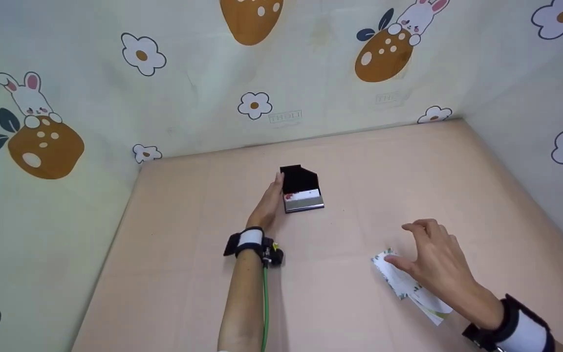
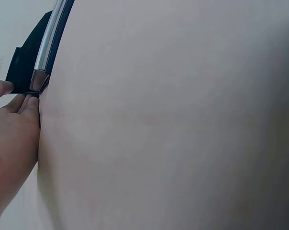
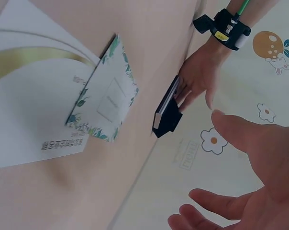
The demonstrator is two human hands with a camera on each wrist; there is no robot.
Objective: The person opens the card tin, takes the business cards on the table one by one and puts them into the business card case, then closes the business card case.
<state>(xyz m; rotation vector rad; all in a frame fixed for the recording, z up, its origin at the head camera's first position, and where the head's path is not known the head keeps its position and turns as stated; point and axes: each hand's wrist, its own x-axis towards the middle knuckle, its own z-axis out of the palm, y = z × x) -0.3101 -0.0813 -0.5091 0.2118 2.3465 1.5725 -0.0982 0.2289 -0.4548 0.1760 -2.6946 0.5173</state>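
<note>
A dark card case [image 1: 301, 178] stands on the tabletop with its lid raised. White cards [image 1: 303, 195] with a red mark show inside, behind a silvery front. My left hand [image 1: 268, 203] reaches to the case's left side, its fingers extended and touching that edge. In the right wrist view, the left thumb appears apart from the case. My right hand [image 1: 435, 252] hovers over two overlapping cards, fingers spread and nothing between them. One card [image 3: 106, 96] has a green leafy border; the other card [image 3: 29, 105], white with a gold curve, is partly covered by it.
The peach tabletop [image 1: 330, 303] meets pale walls [image 1: 188, 98] printed with rabbits and flowers at the back and sides. A green cable [image 1: 265, 308] runs along the left forearm from the wrist strap [image 1: 250, 238].
</note>
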